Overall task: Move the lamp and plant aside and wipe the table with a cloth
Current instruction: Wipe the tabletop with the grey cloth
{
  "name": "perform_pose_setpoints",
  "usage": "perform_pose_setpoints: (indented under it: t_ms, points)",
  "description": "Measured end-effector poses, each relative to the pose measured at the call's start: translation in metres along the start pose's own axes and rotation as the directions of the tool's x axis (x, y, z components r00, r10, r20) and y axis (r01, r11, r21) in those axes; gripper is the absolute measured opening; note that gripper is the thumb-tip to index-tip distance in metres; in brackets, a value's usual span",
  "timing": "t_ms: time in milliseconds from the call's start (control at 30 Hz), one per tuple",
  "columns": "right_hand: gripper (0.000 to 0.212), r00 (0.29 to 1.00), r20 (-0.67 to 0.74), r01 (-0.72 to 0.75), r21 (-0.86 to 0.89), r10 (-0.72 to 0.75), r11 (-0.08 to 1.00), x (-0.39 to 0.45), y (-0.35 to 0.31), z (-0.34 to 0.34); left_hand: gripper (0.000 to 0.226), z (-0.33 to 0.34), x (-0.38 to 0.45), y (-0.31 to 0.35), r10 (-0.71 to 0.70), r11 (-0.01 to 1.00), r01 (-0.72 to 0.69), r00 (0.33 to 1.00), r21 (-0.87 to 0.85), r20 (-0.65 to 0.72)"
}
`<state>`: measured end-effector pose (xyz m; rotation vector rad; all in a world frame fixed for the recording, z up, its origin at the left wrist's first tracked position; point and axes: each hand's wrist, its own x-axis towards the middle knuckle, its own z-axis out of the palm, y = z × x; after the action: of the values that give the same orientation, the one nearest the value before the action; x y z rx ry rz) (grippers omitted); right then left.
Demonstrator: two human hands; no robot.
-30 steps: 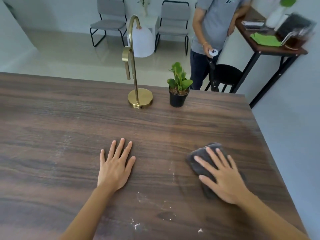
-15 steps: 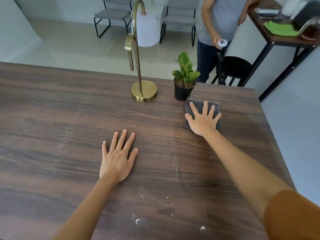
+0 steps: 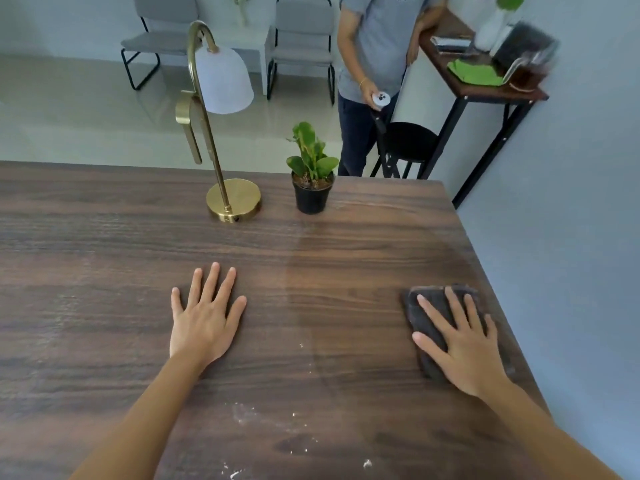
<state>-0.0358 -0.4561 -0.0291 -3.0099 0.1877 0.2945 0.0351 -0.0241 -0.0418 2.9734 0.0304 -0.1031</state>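
Observation:
A brass lamp (image 3: 232, 199) with a white shade stands near the far edge of the dark wooden table (image 3: 86, 265). Right of it sits a small green plant (image 3: 311, 174) in a black pot. My right hand (image 3: 460, 344) presses flat, fingers spread, on a dark grey cloth (image 3: 427, 306) close to the table's right edge. My left hand (image 3: 204, 317) lies flat on the bare wood at the middle, fingers apart, holding nothing. White crumbs (image 3: 242, 415) dot the near part of the table.
A person in a grey shirt (image 3: 374, 46) stands just past the far edge beside a black stool (image 3: 405, 140). A side table (image 3: 485, 88) with a green cloth stands by the right wall. Two grey chairs are further back.
My right hand slid the cloth from beside the plant pot back toward me and to the right edge. The left hand stayed put.

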Motion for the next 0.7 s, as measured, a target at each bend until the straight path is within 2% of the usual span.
perform_pose_setpoints:
  t_ms: [67, 133, 233, 300, 400, 467, 533, 600, 700]
  points:
    - [0.074, 0.986, -0.013, -0.164, 0.043, 0.165, 0.985, 0.061, -0.001, -0.017, 0.064, 0.000, 0.005, 0.004, -0.005, 1.000, 0.005, 1.000, 0.004, 0.002]
    - [0.078, 0.964, -0.021, -0.261, 0.110, 0.265, 0.959, 0.129, -0.016, -0.034, 0.064, -0.001, 0.010, 0.008, -0.001, 1.000, 0.001, 1.000, 0.015, 0.004]
    - [0.073, 0.962, 0.030, -0.273, 0.139, 0.272, 0.952, 0.200, -0.061, -0.043, 0.065, 0.000, 0.012, 0.011, 0.004, 0.999, -0.004, 1.000, 0.041, 0.006]
    - [0.068, 0.985, 0.038, -0.173, 0.111, 0.169, 0.979, 0.208, -0.098, -0.037, 0.067, 0.000, 0.013, 0.012, 0.019, 0.998, -0.019, 1.000, 0.053, 0.009]
    - [0.060, 0.996, 0.010, 0.086, 0.076, -0.087, 0.993, 0.171, -0.125, -0.020, 0.066, 0.000, 0.020, 0.017, 0.033, 0.999, -0.034, 0.999, 0.043, 0.015]
    - [0.058, 0.971, -0.024, 0.239, 0.045, -0.238, 0.970, 0.125, -0.114, -0.009, 0.066, 0.000, 0.026, 0.022, 0.040, 0.999, -0.041, 0.999, 0.036, 0.014]
    - [0.059, 0.952, -0.048, 0.305, 0.020, -0.304, 0.952, 0.084, -0.083, 0.000, 0.066, 0.000, 0.030, 0.024, 0.040, 0.998, -0.041, 0.999, 0.038, 0.012]
    - [0.062, 0.970, -0.048, 0.240, -0.001, -0.240, 0.971, 0.074, -0.044, -0.003, 0.065, 0.001, 0.032, 0.024, 0.045, 0.998, -0.045, 0.999, 0.042, 0.011]
    - [0.069, 1.000, -0.014, -0.007, 0.001, 0.007, 1.000, 0.119, -0.016, -0.019, 0.064, 0.002, 0.032, 0.024, 0.046, 0.998, -0.046, 0.999, 0.042, 0.009]
